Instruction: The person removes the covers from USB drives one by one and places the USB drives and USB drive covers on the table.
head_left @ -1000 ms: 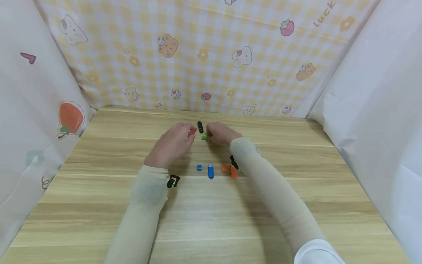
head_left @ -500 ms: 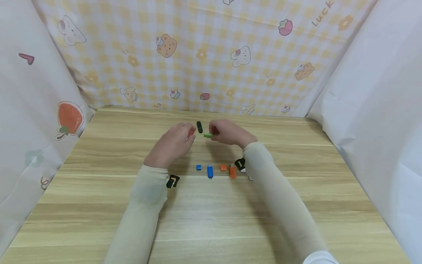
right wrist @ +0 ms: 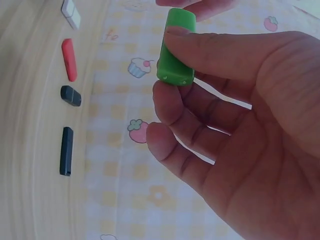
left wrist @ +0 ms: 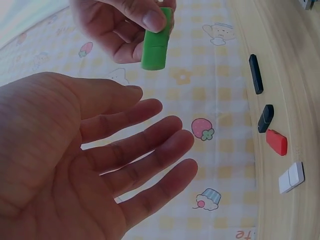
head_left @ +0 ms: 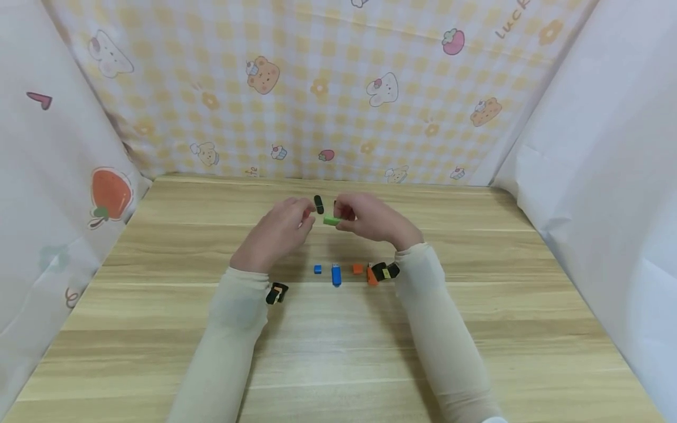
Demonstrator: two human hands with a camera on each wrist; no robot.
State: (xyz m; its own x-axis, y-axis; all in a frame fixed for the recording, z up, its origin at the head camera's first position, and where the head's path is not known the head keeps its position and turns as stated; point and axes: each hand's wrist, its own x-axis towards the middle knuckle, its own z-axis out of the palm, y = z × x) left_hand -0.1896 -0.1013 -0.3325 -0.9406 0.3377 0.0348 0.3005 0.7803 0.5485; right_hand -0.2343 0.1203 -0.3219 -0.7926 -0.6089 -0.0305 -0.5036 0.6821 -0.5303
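Between the thumb and fingers of my right hand [head_left: 370, 217] is a green USB flash drive [head_left: 332, 221], held above the table. In the right wrist view the thumb lies flat along the drive [right wrist: 176, 60]. A seam crosses its body in the left wrist view, so its cap looks fitted. My left hand [head_left: 277, 229] is just left of the drive, apart from it. Its fingers [left wrist: 155, 150] are spread, with nothing held. A red flash drive [left wrist: 276, 142] lies on the table near the left hand; the head view hides it.
Two black sticks [left wrist: 266, 118] [left wrist: 255, 74] and a white flash drive [left wrist: 291, 177] lie toward the back. Nearer are a blue drive [head_left: 336, 275], a blue cap [head_left: 317, 269], an orange cap [head_left: 357, 269] and an orange drive [head_left: 372, 276], partly covered by the right wrist camera.
My right hand has raised the green flash drive off the table and turned, its forearm swinging right, then slightly back. The left hand stays almost still; its fingertips now cover the red drive.
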